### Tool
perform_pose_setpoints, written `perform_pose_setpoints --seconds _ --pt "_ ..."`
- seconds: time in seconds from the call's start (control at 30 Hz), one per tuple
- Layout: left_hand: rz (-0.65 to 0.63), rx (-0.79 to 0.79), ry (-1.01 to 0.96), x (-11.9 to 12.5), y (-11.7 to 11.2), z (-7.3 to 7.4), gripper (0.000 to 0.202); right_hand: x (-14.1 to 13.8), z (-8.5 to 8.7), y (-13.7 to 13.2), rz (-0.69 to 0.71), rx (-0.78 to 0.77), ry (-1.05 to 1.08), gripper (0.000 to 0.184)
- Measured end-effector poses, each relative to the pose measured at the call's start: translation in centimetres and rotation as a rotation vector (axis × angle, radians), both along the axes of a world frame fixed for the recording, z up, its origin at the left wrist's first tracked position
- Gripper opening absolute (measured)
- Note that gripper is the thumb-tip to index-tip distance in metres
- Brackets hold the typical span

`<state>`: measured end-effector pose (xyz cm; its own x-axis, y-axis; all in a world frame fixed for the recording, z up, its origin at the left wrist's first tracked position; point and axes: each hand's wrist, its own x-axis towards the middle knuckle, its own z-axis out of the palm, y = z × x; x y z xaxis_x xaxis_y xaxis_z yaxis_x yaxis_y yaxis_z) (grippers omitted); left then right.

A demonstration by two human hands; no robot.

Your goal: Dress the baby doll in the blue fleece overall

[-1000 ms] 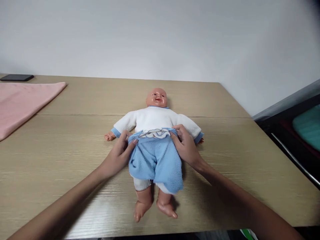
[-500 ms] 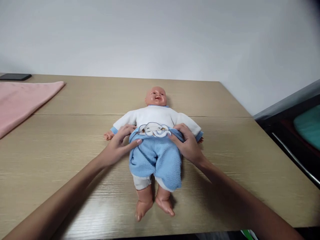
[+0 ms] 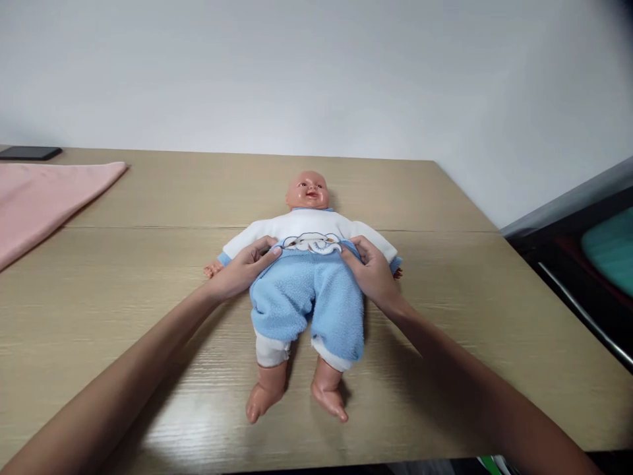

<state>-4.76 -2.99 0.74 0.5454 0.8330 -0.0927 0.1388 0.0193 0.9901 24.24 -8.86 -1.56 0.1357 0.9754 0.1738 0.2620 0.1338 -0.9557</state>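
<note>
Blue pants [image 3: 306, 290] sat on the doll [image 3: 307, 191], mid-table, doll on its back with head to 12 o'clock and feet to 6. Left hand [image 3: 247, 267]: grasping the waistband at the pants' 10 o'clock corner, thumb on top, fingers curled round the edge. Right hand [image 3: 372, 269]: same pinch at the 2 o'clock corner; its fingertips were partly hidden, so couldn't tell how deep they went under the fabric. Key relation: bulk of the pants lay toward 4 o'clock from the left hand and 8 from the right, long axis waist to cuffs on the 12–6 line, waistband running 9–3 between the grips. Neither hand was clearly nearer; both touched cloth. White patch [image 3: 314, 244] sat midway between the thumbs, against the lower edge of the white top [image 3: 314, 223]. Leg toward 5 o'clock ended slightly lower than the one toward 7; white fabric [image 3: 271, 353] showed below both, then bare feet. On the table [image 3: 168, 264], well apart: pink cloth [image 3: 54, 198] at 10 o'clock, black phone-like slab [image 3: 30, 153] just beyond it.
</note>
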Motion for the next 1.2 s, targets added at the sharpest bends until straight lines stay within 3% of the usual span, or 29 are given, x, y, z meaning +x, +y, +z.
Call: perform_pose_setpoints --seconds 0.23,0.43,0.57,0.73,0.87,0.97,1.07,1.13,1.2 --pt "0.045 0.192 0.106 -0.9 0.6 -1.0 0.058 0.3 -0.5 -0.4 0.000 0.019 -0.046 0.030" --pt "0.015 0.084 0.035 -1.6 -0.6 -1.2 0.047 0.3 -0.9 0.0 0.032 0.046 -0.026 0.034" --pt "0.125 0.069 -0.059 -0.8 -0.4 -1.6 0.049 0.0 -1.4 -0.4 0.000 0.074 -0.026 0.031" --pt "0.169 0.260 -0.016 1.2 0.3 -1.2 0.045 -0.7 -2.0 -1.0 -0.188 0.169 -0.027 0.022" --pt "0.225 0.192 0.017 1.6 0.1 -1.1 0.044 -0.9 -2.4 -0.9 -0.165 0.161 0.018 0.022" --pt "0.357 0.231 0.038 0.7 -2.0 -1.4 0.039 -0.8 -2.6 -0.7 -0.144 0.139 0.042 0.023" --pt "0.482 0.246 0.084 -0.8 -6.9 -1.4 0.043 -0.7 -2.8 -0.7 -0.150 0.120 0.045 0.024" --pt "0.431 0.172 0.148 -1.7 -11.1 -1.4 0.053 -0.7 -3.0 -0.8 -0.151 0.108 0.046 0.025" --pt "0.376 0.220 0.216 -2.1 -15.2 -1.6 0.075 -0.6 -3.1 -0.8 -0.148 0.097 0.048 0.026"
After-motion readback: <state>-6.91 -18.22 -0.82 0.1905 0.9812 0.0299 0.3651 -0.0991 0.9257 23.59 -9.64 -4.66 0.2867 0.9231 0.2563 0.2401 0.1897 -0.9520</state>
